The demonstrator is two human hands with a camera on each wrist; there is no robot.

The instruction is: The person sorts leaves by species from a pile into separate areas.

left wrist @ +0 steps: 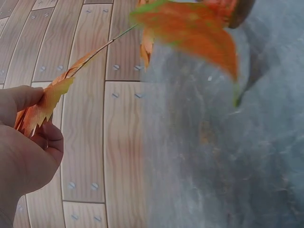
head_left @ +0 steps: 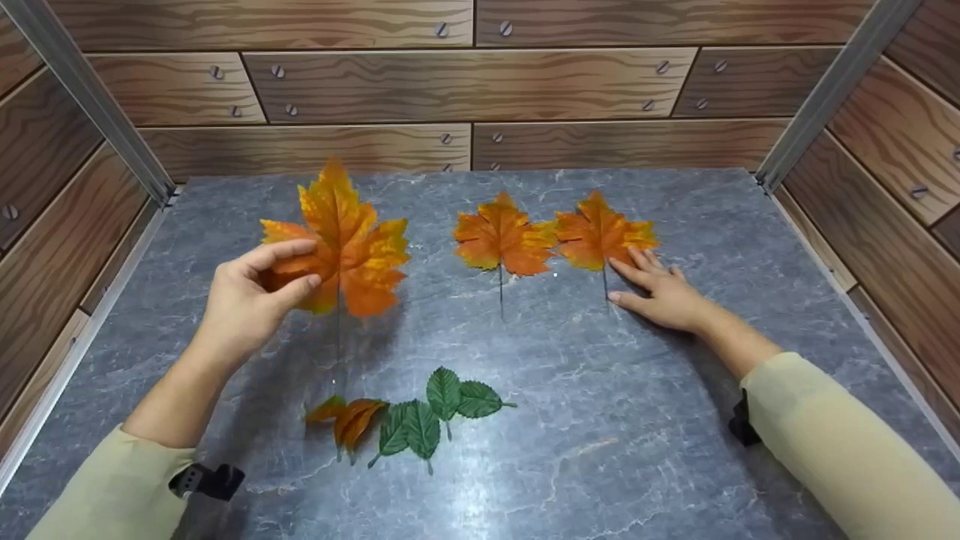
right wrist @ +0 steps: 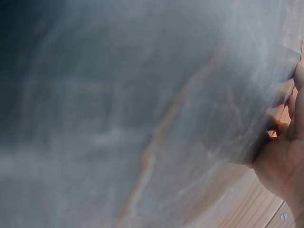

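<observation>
Leaf (head_left: 352, 247), large, orange shading to yellow: left of centre in the head frame, raised over the table (head_left: 600, 465). Your left hand (head_left: 247, 304) pinches its left lobe between thumb and fingers, gap nearly closed on the thin blade. Stem (left wrist: 113, 41) points downward; cannot tell whether its tip touches anything.

Handling (judged): very light, probably fabric or plastic. Expect the blade to flex and the lobes to bend or crease; breakage unlikely. Wiry stem should be stiffer. Grip looks off-centre, so the leaf may swing; you would get better control pinching where blade meets stem. Light pressure should do; slip risk low.

Right of centre, upper half: second maple leaf (head_left: 499, 236) and third maple leaf (head_left: 596, 232), both on the table. Your right hand (head_left: 664, 296) lies spread, fingers nearly straight, fingertips on the third's lower-right edge, gripping nothing visible; thumb near its stem, contact unclear.

Lower centre: small orange-brown leaves (head_left: 358, 424), just beside green leaves (head_left: 424, 427).
</observation>
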